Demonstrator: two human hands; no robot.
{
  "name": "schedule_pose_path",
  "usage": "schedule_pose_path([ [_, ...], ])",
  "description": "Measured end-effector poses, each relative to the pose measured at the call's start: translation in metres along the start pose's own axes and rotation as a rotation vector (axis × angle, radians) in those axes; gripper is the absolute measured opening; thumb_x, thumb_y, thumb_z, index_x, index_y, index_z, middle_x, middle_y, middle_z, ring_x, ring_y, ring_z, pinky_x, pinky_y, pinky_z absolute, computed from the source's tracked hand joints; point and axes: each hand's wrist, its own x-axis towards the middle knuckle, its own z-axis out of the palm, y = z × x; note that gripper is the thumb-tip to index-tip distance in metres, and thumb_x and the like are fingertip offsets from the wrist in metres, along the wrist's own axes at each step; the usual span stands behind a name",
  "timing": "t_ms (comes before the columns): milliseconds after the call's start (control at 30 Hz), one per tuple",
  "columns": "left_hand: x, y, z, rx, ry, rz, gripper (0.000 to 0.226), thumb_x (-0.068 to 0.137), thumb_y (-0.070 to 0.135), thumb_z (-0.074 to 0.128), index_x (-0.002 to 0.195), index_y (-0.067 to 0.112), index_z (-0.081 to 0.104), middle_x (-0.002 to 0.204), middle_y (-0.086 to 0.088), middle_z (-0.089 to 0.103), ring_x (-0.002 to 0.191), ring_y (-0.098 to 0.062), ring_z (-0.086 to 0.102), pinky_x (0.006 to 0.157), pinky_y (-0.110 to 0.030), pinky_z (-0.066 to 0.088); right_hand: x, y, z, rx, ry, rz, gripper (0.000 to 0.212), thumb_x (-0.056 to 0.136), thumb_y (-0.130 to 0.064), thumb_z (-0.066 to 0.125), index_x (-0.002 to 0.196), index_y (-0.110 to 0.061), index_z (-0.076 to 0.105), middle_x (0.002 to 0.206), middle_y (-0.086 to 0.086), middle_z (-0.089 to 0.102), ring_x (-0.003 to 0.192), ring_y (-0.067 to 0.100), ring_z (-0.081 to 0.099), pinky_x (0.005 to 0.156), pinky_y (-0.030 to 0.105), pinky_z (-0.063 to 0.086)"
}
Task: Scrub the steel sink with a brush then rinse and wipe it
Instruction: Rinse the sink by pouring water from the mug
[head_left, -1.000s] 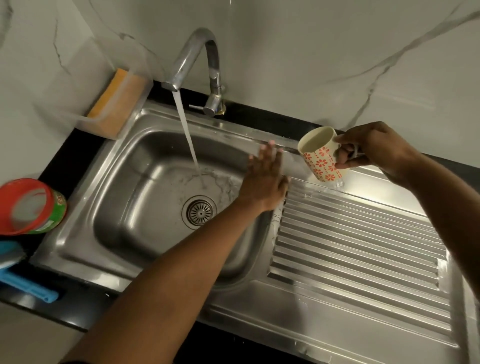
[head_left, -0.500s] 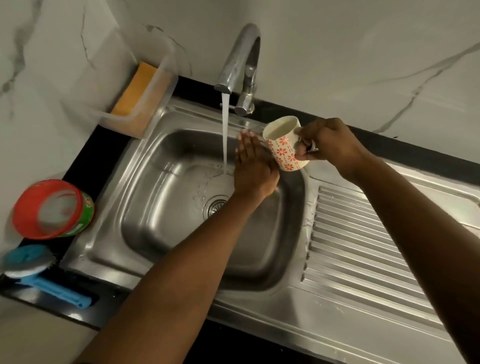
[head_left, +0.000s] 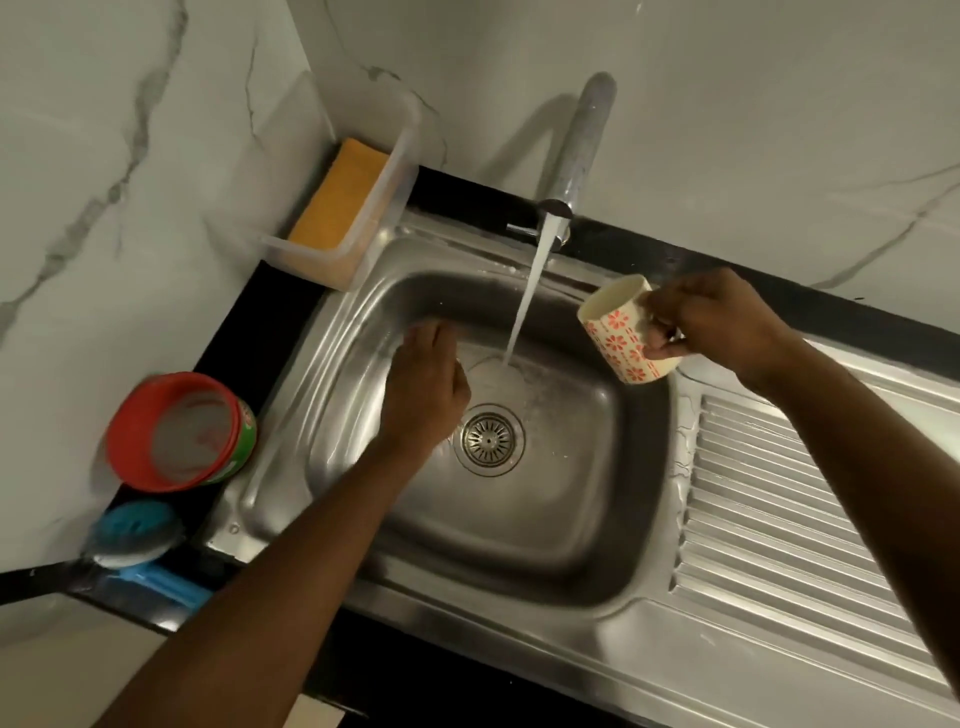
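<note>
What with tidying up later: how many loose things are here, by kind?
Mug: 1
Sponge: 1
Clear box: 1
Tub: 1
Brush: 1
Total: 5

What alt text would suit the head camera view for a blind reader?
A person's left hand reaches into a steel sink beside water running from the tap, while the right hand holds a flowered mug over the basin's edge. A blue brush, a red-rimmed tub and a boxed yellow sponge sit on the counter at left.
</note>
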Motion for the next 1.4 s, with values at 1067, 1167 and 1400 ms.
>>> schedule_pose_path([
  [1067, 0.063, -0.042, 0.000, 0.424, -0.246, 0.049, 0.115, 0.086, 0.044, 0.070, 0.166, 0.005, -0.004, 0.175, -0.018, -0.005, 0.162, -0.035, -0.003, 0.131, -0.051, 0.009, -0.005, -0.010, 0.047, 0.241, 0.024, -0.082, 0.030, 0.104, -0.012, 0.055, 0.078, -0.001, 0.068, 0.076, 0.011, 0.070, 0.088, 0.024, 0.071, 0.090, 0.043, 0.062],
  [1167, 0.050, -0.052, -0.013, 0.441, -0.284, 0.033, 0.109, 0.091, 0.039, 0.064, 0.165, 0.004, -0.007, 0.174, -0.019, -0.008, 0.162, -0.035, -0.005, 0.132, -0.051, 0.008, -0.036, 0.018, 0.055, 0.311, 0.077, -0.016, 0.030, 0.104, -0.011, 0.054, 0.079, 0.000, 0.066, 0.080, 0.009, 0.071, 0.087, 0.022, 0.072, 0.078, 0.032, 0.064],
  [1400, 0.034, -0.063, -0.029, 0.490, -0.311, 0.087, 0.103, 0.092, 0.031, 0.059, 0.166, 0.007, -0.009, 0.174, -0.018, -0.012, 0.162, -0.034, -0.010, 0.132, -0.051, 0.004, -0.078, 0.042, 0.101, 0.421, 0.054, 0.182, 0.031, 0.104, -0.008, 0.054, 0.076, -0.001, 0.066, 0.061, 0.006, 0.068, 0.070, 0.026, 0.071, 0.080, 0.049, 0.062],
])
